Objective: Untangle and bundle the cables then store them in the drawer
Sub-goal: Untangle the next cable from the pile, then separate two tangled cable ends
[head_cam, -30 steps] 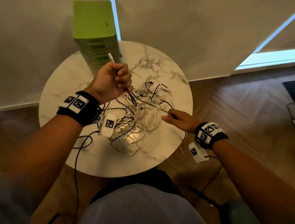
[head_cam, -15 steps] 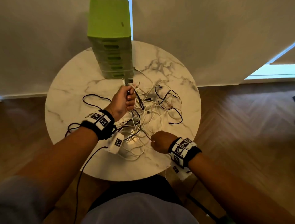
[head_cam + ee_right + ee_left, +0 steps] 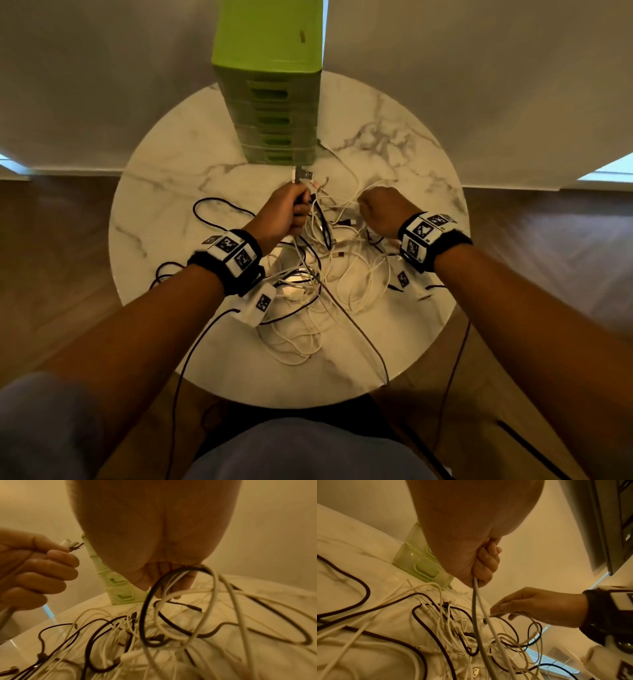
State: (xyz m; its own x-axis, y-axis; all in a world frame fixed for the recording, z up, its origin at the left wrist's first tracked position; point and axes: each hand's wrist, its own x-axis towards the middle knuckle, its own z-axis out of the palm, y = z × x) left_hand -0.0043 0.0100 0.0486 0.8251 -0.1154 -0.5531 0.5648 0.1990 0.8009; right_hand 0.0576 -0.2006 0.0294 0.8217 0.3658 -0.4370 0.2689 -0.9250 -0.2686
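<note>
On the round white marble-patterned table (image 3: 164, 192), a tangled heap of white and black cables (image 3: 322, 274) lay spread between the person's two forearms, with a tall green plastic drawer tower (image 3: 274, 102) standing at the far edge against the pale wall. All its drawers appeared closed. The left hand (image 3: 281, 216) was clenched around a grey-white cable (image 3: 476, 615), which ran down out of the fist into the heap and on over the near table edge; two plug ends (image 3: 303, 174) stuck out above the fist, just in front of the tower's lowest drawer. The right hand (image 3: 383, 212) hovered over the right part of the heap, fingers curled round a few loops of white and black cable (image 3: 171, 588) lifted slightly off the tabletop. In the left wrist view its fingertips (image 3: 496, 608) pinched thin white strands. The remaining cables rested loose on the marble, one black loop (image 3: 219, 209) lying left of the left hand. Black wristbands with printed square markers (image 3: 233, 253) sat on both wrists.
</note>
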